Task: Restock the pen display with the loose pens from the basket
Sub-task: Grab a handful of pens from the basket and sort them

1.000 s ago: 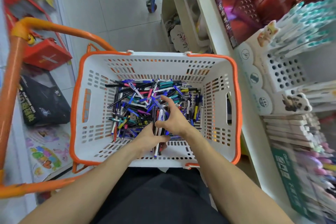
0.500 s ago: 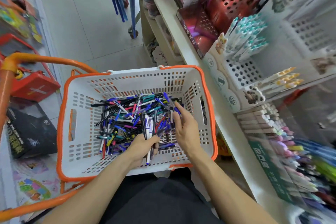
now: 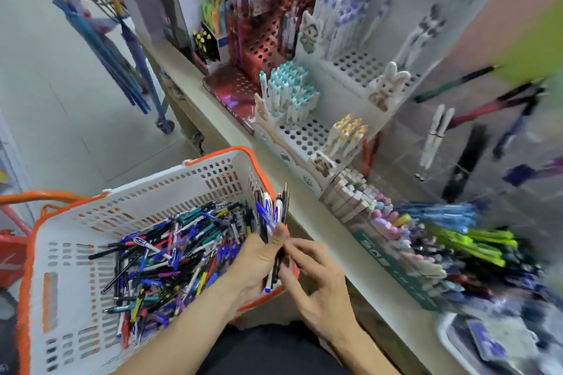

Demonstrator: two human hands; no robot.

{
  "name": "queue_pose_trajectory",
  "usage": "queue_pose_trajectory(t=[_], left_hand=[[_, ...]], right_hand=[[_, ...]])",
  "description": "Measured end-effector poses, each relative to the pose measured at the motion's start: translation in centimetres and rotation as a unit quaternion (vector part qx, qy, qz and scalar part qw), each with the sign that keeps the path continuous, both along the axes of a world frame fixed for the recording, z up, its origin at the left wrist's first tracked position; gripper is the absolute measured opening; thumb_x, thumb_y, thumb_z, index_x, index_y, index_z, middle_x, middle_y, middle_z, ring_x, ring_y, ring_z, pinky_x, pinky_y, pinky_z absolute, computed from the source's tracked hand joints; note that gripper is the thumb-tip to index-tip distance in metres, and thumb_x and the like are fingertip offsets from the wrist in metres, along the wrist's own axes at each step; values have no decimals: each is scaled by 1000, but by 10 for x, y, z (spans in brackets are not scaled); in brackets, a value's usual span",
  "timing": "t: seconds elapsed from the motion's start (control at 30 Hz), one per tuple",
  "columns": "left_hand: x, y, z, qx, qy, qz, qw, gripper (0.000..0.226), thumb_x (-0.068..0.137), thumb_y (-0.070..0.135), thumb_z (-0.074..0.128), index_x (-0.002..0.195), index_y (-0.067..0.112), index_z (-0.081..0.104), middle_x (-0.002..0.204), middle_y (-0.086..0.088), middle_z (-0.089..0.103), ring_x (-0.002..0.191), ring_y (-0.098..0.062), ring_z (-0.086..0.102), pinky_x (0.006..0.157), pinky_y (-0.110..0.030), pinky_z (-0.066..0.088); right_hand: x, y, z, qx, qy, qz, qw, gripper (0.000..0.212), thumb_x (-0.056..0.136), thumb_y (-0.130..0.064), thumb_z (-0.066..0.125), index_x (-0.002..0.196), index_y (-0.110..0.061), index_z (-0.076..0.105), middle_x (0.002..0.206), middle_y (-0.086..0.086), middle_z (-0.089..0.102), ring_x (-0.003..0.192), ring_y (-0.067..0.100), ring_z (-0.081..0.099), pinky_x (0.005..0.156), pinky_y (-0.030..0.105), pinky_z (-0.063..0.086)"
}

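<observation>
A shop counter (image 3: 307, 219) is running along the right, carrying the pen display (image 3: 307, 134). The left hand (image 3: 259, 259) is gripping a bundle of pens (image 3: 272, 213) upright over the basket (image 3: 91, 222) rim; the right hand (image 3: 316, 280), nearer the display, is pinching one pen's lower end.

1. One head-worn view, looking forward and steeply down, tilted rightward.
2. Close over the basket (image 3: 91, 240) and both hands; the shelf (image 3: 329, 222) runs alongside, its right edge seemingly motion-blurred.
</observation>
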State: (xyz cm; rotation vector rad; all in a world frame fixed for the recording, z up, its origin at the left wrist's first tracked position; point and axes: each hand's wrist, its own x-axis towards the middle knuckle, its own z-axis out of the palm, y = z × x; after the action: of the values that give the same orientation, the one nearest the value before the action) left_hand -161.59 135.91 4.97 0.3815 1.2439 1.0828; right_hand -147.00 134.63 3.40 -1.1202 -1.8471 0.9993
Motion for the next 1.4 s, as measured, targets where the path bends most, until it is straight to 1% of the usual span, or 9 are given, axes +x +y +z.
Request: queue_pose_trajectory(t=[0.23, 0.3, 0.43, 0.6, 0.8, 0.97, 1.13, 1.27, 1.4], left_hand=[[65, 18, 13, -10, 88, -142, 986, 22, 84, 24, 71, 77, 9, 56, 53, -7, 47, 40, -19, 41, 37, -22, 31], [83, 21, 25, -2, 91, -212, 973, 21, 88, 22, 64, 78, 6, 54, 55, -8, 51, 40, -19, 43, 37, -22, 32], [117, 20, 46, -18, -5, -318, 948, 23, 86, 29, 55, 79, 8, 56, 57, -9, 54, 44, -20, 54, 42, -24, 36], [151, 22, 61, -31, -125, -380, 916, 25, 66, 11, 62, 86, -1, 54, 64, -15, 52, 55, -29, 57, 57, -33, 45], [192, 23, 65, 0, -84, -305, 949, 35, 70, 10, 71, 101, 1, 58, 65, -15, 51, 57, -28, 57, 57, -34, 45], [214, 22, 67, 27, -65, -251, 965, 21, 80, 19, 76, 87, 11, 58, 61, -15, 51, 49, -23, 51, 48, -30, 44], [218, 27, 74, 56, -104, -231, 966, 19, 77, 24, 78, 84, 13, 64, 66, -12, 53, 49, -20, 52, 43, -27, 45], [214, 29, 82, 91, -117, -235, 961, 19, 84, 24, 71, 75, 9, 65, 72, -16, 60, 56, -25, 59, 55, -34, 51], [207, 26, 86, 102, -124, -215, 963, 21, 90, 18, 63, 78, 1, 61, 70, -20, 60, 53, -27, 57, 55, -33, 51]], right_hand=[[66, 6, 33, -72, 80, -114, 988, 13, 90, -40, 70, 102, -35, 73, 109, -9, 67, 109, 21, 64, 92, 40, 52], [83, 13, 42, -100, 116, -169, 974, 33, 82, -40, 75, 113, -42, 62, 117, -10, 63, 113, 19, 63, 91, 38, 54], [118, 31, 63, -197, 211, -82, 954, 85, 80, -23, 86, 146, -50, 39, 138, -16, 58, 123, 14, 63, 98, 29, 54], [149, 49, 86, -197, 201, -58, 958, 73, 88, 1, 76, 142, -37, 46, 117, -4, 70, 87, 23, 68, 81, 27, 57], [181, 66, 88, -174, 152, -60, 971, 9, 97, -14, 69, 104, -20, 69, 93, 1, 73, 84, 23, 68, 85, 38, 57], [203, 79, 89, -225, 150, -13, 963, 35, 105, -35, 43, 117, -21, 73, 108, -1, 76, 106, 14, 70, 98, 36, 53], [216, 77, 89, -214, 162, -24, 963, 32, 104, -27, 56, 135, -36, 55, 120, -5, 73, 107, 12, 72, 96, 31, 55], [221, 68, 95, -209, 217, -69, 951, 35, 95, -17, 73, 126, -30, 62, 116, 2, 74, 87, 10, 74, 74, 19, 56], [218, 61, 99, -209, 230, -107, 944, 30, 84, -20, 82, 111, -19, 71, 82, 9, 75, 59, 18, 67, 64, 33, 54]])
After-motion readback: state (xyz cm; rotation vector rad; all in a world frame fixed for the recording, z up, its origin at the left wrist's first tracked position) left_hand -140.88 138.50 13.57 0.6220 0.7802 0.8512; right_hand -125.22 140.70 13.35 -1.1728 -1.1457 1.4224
